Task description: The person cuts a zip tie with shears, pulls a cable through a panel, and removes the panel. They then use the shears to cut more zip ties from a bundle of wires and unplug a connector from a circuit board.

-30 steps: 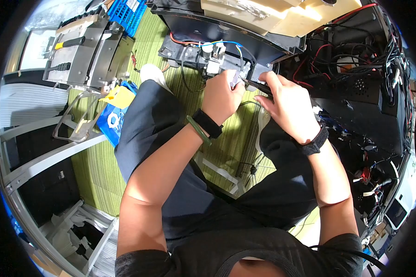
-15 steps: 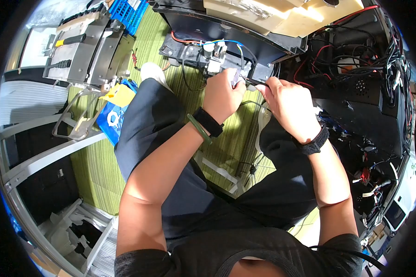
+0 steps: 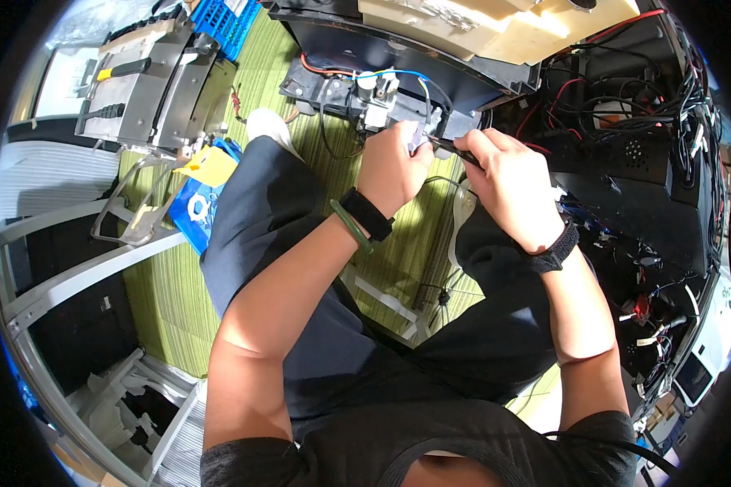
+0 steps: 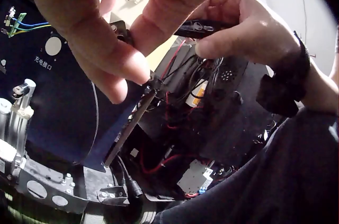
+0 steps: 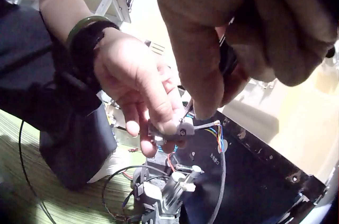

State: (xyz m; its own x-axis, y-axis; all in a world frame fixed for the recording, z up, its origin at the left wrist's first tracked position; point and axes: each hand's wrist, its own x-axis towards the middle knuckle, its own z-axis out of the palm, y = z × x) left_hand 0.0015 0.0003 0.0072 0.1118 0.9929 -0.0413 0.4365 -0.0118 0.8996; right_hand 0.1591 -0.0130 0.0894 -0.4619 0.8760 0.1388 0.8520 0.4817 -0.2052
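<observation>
In the right wrist view, my left hand (image 5: 139, 83) pinches a small grey housing (image 5: 184, 130) between thumb and fingers. A grey cable (image 5: 221, 163) with thin coloured wires runs from it. My right hand (image 3: 512, 183) grips the black handle of a screwdriver (image 4: 198, 27). Its thin metal shaft slants down to the housing, the tip close by a small screw in its face. In the head view, my left hand (image 3: 391, 166) partly hides the housing. Below both hands in the right wrist view is a metal mechanism with pale cylinders (image 5: 175, 184).
A dark panel with a black base (image 3: 317, 89) stands ahead, under a cream cover (image 3: 463, 28). Black and red cables fill an open black chassis (image 3: 625, 122) at right. On the left are a metal unit (image 3: 130, 97), a blue bag (image 3: 193, 213) and a grey frame (image 3: 81, 276).
My right fingers have shifted on the screwdriver handle, going from spread to closed near the tool and then back along it. The left hand and housing have stayed almost still.
</observation>
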